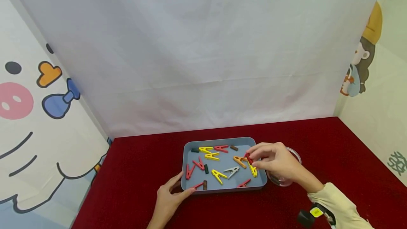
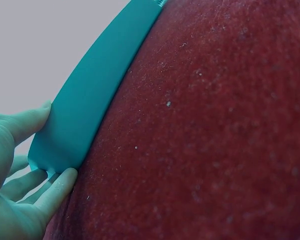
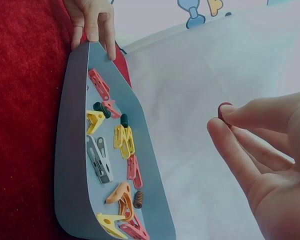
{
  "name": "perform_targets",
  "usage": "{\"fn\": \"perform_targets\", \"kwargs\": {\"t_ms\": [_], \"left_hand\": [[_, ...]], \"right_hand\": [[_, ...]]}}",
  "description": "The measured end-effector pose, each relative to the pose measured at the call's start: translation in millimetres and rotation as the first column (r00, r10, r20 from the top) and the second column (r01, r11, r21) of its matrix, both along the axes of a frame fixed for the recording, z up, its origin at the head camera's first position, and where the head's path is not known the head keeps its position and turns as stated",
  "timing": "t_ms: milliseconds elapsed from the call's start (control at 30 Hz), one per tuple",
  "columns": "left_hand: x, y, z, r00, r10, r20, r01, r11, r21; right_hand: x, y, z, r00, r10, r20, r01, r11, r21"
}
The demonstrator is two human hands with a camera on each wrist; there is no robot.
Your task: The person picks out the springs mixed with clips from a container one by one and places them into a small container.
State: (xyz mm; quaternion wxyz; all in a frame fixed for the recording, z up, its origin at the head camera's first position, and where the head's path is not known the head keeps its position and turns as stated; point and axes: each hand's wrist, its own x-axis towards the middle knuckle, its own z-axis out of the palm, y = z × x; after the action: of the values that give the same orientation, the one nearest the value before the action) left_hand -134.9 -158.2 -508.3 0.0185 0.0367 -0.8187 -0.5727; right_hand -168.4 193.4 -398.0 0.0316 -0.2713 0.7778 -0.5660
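Observation:
A shallow blue-grey tray (image 1: 229,188) holds several plastic clips and coil springs. My left hand (image 1: 168,199) grips its near left corner, fingers at the left side and thumb at the front rim; in the left wrist view, the fingers (image 2: 57,190) touch the outer wall. Over the tray's right end, my right hand (image 1: 276,160) pinches a small red spring (image 1: 249,158) between thumb and fingertips. Below that hand lie an orange clip (image 1: 240,161) and a yellow clip (image 1: 253,170). In the right wrist view, only an edge of the red spring (image 3: 224,111) shows.
A clear round container (image 1: 298,155) with dark springs stands right of the tray, partly hidden by my right hand. A grey clip (image 1: 232,171), red clips, dark green springs and brown springs lie in the tray. Dark red cloth covers the table; a white curtain hangs behind.

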Motion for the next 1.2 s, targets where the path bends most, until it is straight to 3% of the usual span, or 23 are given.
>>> {"fn": "perform_targets", "kwargs": {"t_ms": [200, 567, 1067, 1200], "left_hand": [[-0.3, 0, -1.1, 1.000, -0.005, -0.004, 0.006, 0.999, 0.031], [-1.2, -1, -1.2, 1.000, -0.018, 0.003, 0.018, 1.000, 0.024], [0.4, -1, -1.6, 1.000, -0.005, -0.002, 0.005, 0.999, 0.032], [5.8, 2, 14.1, 1.000, -0.012, 0.010, 0.011, 0.999, 0.043]], "right_hand": [[2.1, 4, 2.6, 1.000, -0.014, 0.024, 0.013, 1.000, 0.003], [3.3, 11, 1.2, 0.994, -0.110, 0.027, 0.107, 0.991, 0.084], [4.7, 24, 0.3, 0.992, -0.122, 0.015, 0.121, 0.991, 0.054], [5.7, 28, 0.1, 0.991, -0.132, 0.008, 0.132, 0.989, 0.072]]}}
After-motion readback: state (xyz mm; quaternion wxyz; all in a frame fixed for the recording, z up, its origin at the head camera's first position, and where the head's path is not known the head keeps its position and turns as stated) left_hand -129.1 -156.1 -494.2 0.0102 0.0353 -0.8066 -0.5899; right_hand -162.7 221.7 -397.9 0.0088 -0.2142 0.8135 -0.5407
